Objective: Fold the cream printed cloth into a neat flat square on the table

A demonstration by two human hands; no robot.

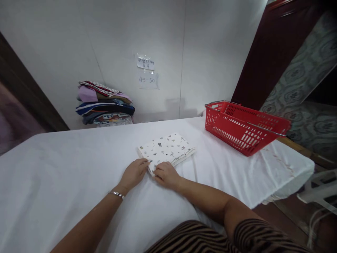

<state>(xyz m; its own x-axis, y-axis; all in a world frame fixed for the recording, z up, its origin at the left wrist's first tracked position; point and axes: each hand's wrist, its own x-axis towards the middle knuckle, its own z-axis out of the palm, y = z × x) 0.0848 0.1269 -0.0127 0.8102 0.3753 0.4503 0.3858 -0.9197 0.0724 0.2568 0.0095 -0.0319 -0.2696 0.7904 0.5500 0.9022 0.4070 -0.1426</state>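
Observation:
A folded white cloth (168, 147) with small dark and grey printed motifs lies on the white-covered table, its layered edges showing on the right. My left hand (135, 172), with a silver bracelet at the wrist, pinches the cloth's near left edge between thumb and fingers. Close beside it, my right hand (166, 174) grips the near corner with its fingers curled over the fabric. Part of the near edge is hidden under my right hand.
On the right of the table stands a red plastic basket (237, 128) with metal handles. A pile of folded clothes (105, 103) sits against the wall at the back left, near paper labels (147, 80). Beyond the table's right end is a white plastic stool (319, 191).

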